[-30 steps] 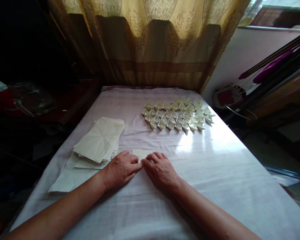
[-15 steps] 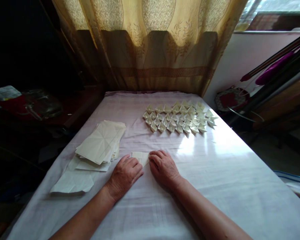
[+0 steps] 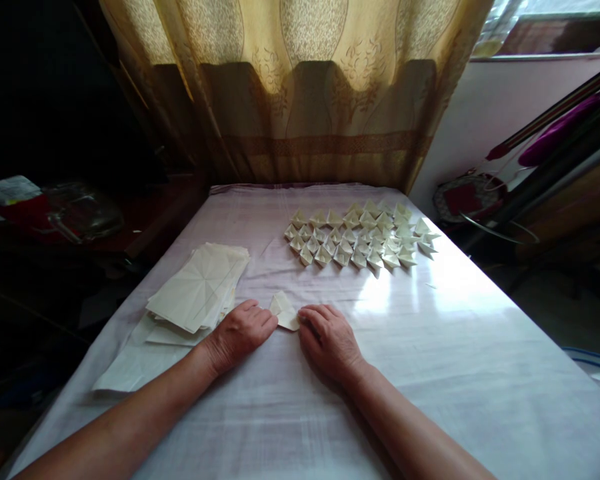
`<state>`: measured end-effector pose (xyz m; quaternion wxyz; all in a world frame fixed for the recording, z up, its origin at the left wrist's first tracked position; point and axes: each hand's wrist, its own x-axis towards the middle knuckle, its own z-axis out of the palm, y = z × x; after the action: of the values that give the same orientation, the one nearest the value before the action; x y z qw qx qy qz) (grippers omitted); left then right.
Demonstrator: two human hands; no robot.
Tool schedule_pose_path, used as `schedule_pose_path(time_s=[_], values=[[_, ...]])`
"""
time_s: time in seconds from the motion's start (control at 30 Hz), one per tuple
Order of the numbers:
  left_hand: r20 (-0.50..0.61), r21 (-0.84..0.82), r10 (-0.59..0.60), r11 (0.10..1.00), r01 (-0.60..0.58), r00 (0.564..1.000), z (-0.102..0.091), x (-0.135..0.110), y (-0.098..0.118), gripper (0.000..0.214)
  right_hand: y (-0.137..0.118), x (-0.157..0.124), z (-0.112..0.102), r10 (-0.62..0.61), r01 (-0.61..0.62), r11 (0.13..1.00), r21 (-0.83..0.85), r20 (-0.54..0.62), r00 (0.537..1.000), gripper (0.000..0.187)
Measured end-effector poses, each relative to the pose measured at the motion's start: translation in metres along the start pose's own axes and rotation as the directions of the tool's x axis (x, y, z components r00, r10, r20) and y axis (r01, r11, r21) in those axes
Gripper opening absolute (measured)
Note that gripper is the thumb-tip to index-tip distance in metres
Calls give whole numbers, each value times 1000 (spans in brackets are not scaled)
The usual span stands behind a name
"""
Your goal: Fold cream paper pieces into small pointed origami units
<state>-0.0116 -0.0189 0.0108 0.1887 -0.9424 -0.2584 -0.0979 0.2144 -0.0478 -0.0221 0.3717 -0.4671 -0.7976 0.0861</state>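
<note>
Plainly, one small folded piece of cream paper (image 3: 283, 312), pointed at the top and smooth-faced, sits at the clock's centre, between two bare hands. The left hand (image 3: 247, 331), at nine o'clock, has bunched fingertips closed on its lower left edge, the thumb hidden; the right hand (image 3: 333, 337), at four, pinches its right corner. Beneath spreads a pale, faintly checked, slightly wrinkled tablecloth (image 3: 455, 360). Toward one o'clock crowd peaked, boat-like cream paper shapes (image 3: 343, 252), well over twenty in rough rows, too tightly packed to count exactly. Between nine and ten lies a stack of flat cream paper sheets (image 3: 200, 283), uncountable, its top one creased like a star; the left forearm covers part of the lowest paper. At twelve hangs one gold-brown, leaf-patterned fabric curtain (image 3: 310, 100); at two, a round red-and-grey bag (image 3: 463, 200), beyond the table's edge.
</note>
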Motion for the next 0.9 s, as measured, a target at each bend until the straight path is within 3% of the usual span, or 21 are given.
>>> schedule_pose_path(time_s=[0.1, 0.2, 0.33, 0.5, 0.6, 0.7, 0.9], values=[[-46, -12, -15, 1000, 14, 999, 3, 1, -10, 21, 9, -2, 2, 21, -17, 999, 41, -94, 995, 27], [-165, -127, -90, 989, 69, 982, 9, 0, -9, 17, 22, -3, 0, 42, -37, 999, 36, -153, 987, 39], [-253, -276, -149, 958, 77, 956, 14, 1, 1, 17, 31, -4, -9, 9, -12, 994, -104, -28, 1000, 56], [-316, -311, -103, 950, -1, 943, 20, 7, 3, 19, 24, -2, -19, -128, 143, 973, -183, 93, 987, 31], [-282, -349, -98, 937, -7, 954, 24, 8, -1, 21, 17, -1, -23, -230, 255, 947, -197, 143, 963, 23], [-197, -332, -142, 941, 71, 970, 22, 6, -2, 17, 8, -2, -22, -294, 329, 922, -206, 184, 938, 20], [-28, -421, -298, 869, 259, 954, 4, -6, 18, 23, -11, -4, -18, -232, 303, 931, -205, 310, 922, 14]])
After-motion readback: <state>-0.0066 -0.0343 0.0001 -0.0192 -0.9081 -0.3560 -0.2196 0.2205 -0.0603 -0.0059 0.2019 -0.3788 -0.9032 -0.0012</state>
